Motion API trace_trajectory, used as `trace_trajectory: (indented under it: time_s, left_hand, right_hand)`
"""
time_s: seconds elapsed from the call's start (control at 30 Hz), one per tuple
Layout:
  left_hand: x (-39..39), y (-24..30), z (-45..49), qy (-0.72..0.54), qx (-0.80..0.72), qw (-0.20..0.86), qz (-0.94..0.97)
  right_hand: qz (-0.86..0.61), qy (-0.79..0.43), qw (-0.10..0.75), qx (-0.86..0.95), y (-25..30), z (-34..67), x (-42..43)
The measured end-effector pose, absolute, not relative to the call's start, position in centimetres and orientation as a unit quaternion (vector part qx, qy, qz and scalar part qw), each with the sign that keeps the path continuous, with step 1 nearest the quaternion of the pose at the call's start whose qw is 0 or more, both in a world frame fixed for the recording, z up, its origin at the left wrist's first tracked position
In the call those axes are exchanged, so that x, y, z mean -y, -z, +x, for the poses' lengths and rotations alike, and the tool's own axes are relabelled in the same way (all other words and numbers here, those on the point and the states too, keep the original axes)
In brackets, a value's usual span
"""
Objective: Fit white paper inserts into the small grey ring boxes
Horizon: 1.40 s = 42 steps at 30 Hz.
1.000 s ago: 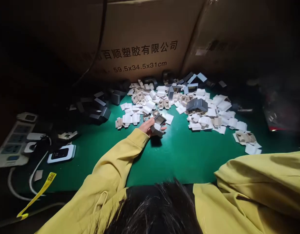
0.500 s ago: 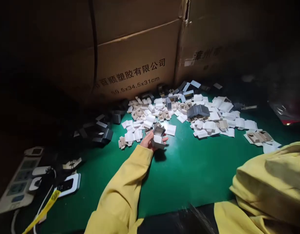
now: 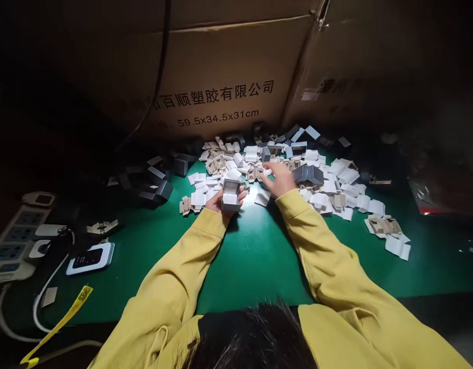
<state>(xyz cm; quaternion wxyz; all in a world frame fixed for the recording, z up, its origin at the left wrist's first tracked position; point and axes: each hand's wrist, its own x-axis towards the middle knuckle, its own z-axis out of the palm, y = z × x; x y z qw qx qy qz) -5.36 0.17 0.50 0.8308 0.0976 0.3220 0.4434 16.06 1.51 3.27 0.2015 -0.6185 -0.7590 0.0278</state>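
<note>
My left hand is closed around a small grey hinged box, which is tilted toward me with its lid up and a pale lining inside. Over the pile of loose card pieces, my right hand reaches in with thumb and forefinger apart. Its fingertips are at the edge of a folded card insert; whether they touch it is hard to make out. A white card piece lies on the green table below that hand.
White and brown card inserts spread across the green tabletop. Dark boxes lie among them and at left. Large cartons stand behind. A power strip, white device and yellow strap are at left.
My right hand has come in from the right side to the card pile. The left hand still holds the box, now facing me more squarely. The camera view has shifted.
</note>
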Motion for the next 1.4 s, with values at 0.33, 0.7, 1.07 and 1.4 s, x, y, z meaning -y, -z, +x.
trace_trajectory:
  time_s: [0.33,0.7,1.07,1.4]
  left_hand:
    - [-0.5,-0.5,-3.2,-0.48,-0.273,0.833,0.047]
    - [0.4,1.5,-3.5,-0.475,-0.236,0.837,0.136]
    - [0.9,1.9,-3.2,-0.437,-0.245,0.853,0.146]
    - [1.1,1.8,-3.4,-0.42,-0.253,0.853,0.18]
  right_hand:
    - [-0.61,-0.044,0.117,0.782,0.0,14.6,-4.5]
    - [-0.487,-0.561,0.596,0.306,2.2,16.7,0.0]
    - [-0.401,-0.703,0.562,0.171,2.4,15.6,0.9]
    - [-0.414,-0.685,0.559,0.217,3.3,15.6,0.6]
